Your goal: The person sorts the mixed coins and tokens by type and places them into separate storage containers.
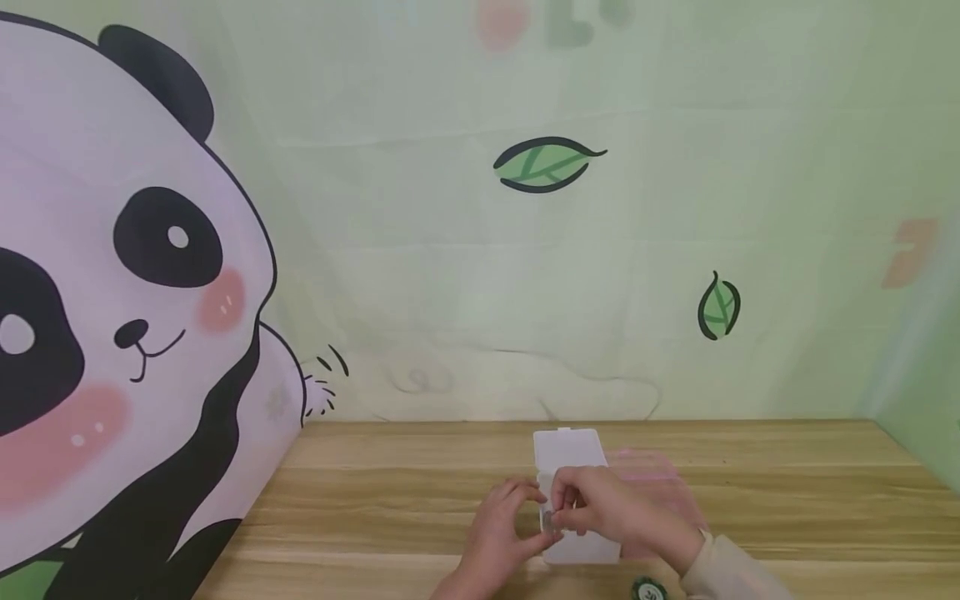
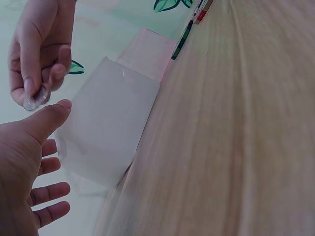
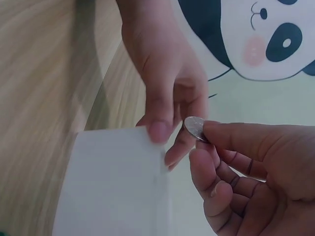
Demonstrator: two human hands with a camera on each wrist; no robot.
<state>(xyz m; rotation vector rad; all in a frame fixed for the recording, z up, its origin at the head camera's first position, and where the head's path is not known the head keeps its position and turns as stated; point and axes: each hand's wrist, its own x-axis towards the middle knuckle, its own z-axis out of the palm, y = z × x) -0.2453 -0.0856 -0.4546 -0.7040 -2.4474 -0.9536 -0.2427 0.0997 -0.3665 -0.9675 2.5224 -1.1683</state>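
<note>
A silver coin [image 3: 195,128] is pinched between the thumb and fingers of my right hand [image 1: 600,504], close over the left side of a white box [image 1: 581,547]. The box's lid [image 1: 570,450] stands open at the far side. At the box's left side is my left hand [image 1: 498,533], with thumb and fingers spread apart. In the right wrist view its thumb [image 3: 160,132] overlaps the box's edge, and the other fingers lie along the side. The box's inside is mostly hidden behind the hands.
A translucent pink container [image 1: 663,487] lies just right of the white box, partly behind my right forearm. Near the front edge lies a round green-and-black chip [image 1: 649,588]. A panda-print cloth [image 1: 420,250] hangs behind the wooden table [image 1: 390,500].
</note>
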